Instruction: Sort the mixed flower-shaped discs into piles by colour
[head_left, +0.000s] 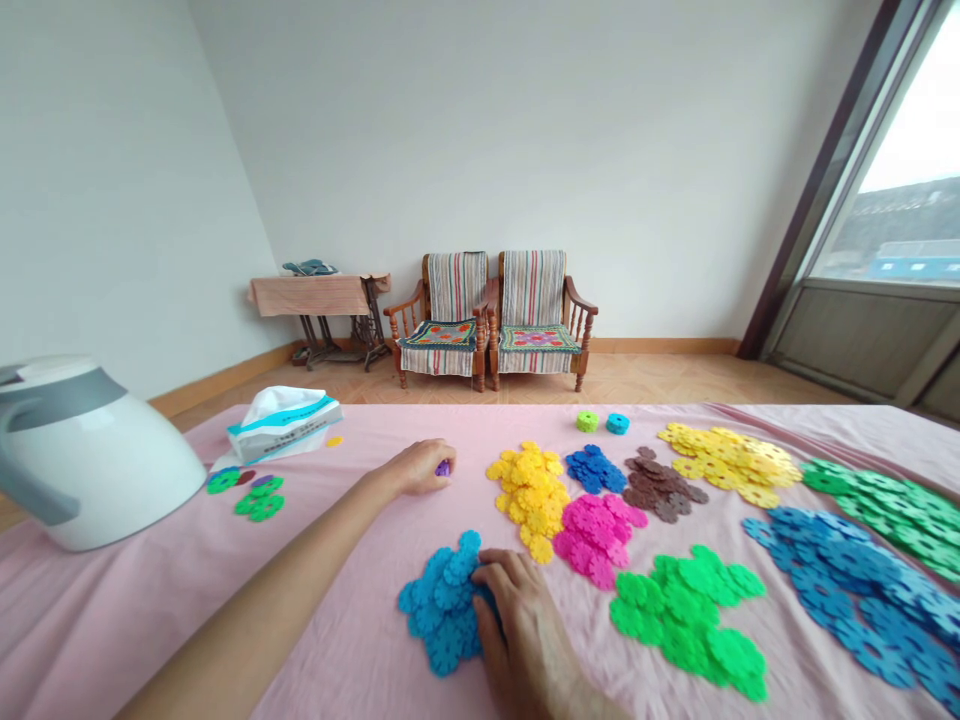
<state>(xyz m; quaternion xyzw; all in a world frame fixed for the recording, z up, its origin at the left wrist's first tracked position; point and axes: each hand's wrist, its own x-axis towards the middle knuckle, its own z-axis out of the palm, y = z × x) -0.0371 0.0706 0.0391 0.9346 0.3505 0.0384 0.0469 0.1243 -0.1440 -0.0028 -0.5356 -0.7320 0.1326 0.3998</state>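
My left hand (422, 467) is out near the middle of the pink cloth, its fingers closed on purple discs (443, 467) that peek out at the fingertips. Close to the front edge of the view, my right hand (517, 610) rests against the right side of a light blue disc pile (444, 610). Its fingers are bent and a little apart, and the fingertips touch the pile. A yellow pile (529, 495) lies beyond my right hand, with a pink pile (598, 535) to the right of it.
Dark blue (595, 468), brown (660, 487), green (686, 610) and other disc piles spread over the right side. Two small stacks (587, 422) stand at the far edge. On the left are a white kettle (135, 460), a tissue pack (285, 425) and loose green discs (260, 500).
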